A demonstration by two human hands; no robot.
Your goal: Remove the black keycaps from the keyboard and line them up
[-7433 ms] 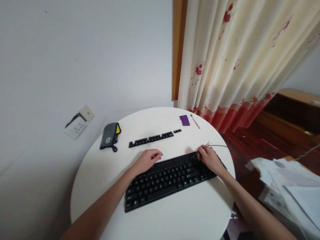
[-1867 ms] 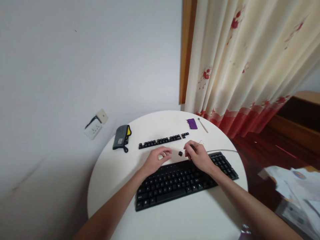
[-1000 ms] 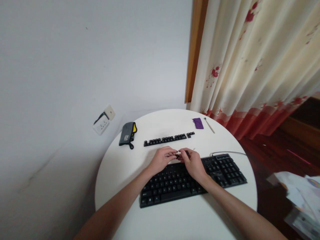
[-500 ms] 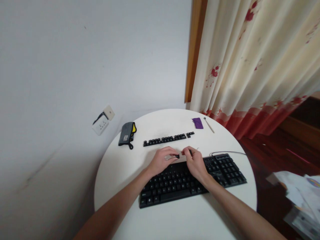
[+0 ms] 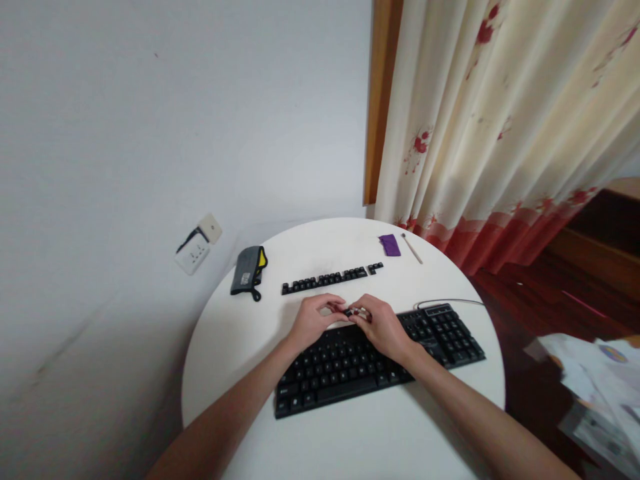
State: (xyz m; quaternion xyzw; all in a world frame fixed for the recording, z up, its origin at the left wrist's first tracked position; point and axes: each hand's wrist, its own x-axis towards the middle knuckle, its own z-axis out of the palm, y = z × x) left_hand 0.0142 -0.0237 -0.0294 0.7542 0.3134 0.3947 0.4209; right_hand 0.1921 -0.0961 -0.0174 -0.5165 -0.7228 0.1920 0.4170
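"One black keyboard (image 5: 335,373) lay slightly aslant across the round surface (image 5: 215,360). Why there?"

"Probably to sit within easy reach: with twelve as the far edge, it ran from about eight o'clock to three."

"And the fingers?"

"Both sets met above its far edge. The left hand (image 5: 310,323) pinched what looked like a small black keycap (image 5: 349,312) between thumb and fingers. The right hand (image 5: 383,327) curled in from three o'clock, perhaps steadying so tiny a thing; whether its fingers gripped anything, I couldn't tell."

"What lay past them?"

"A cable (image 5: 460,300), curving off towards two. Then a row of black keycaps (image 5: 325,280) near twelve, lined up side by side, seemingly to keep them in order."

"Farther still?"

"A grey pouch (image 5: 245,270) at ten, a purple cloth (image 5: 389,245) at one and a thin stick (image 5: 412,249) just beside it, apparently parked out of the hands' way."
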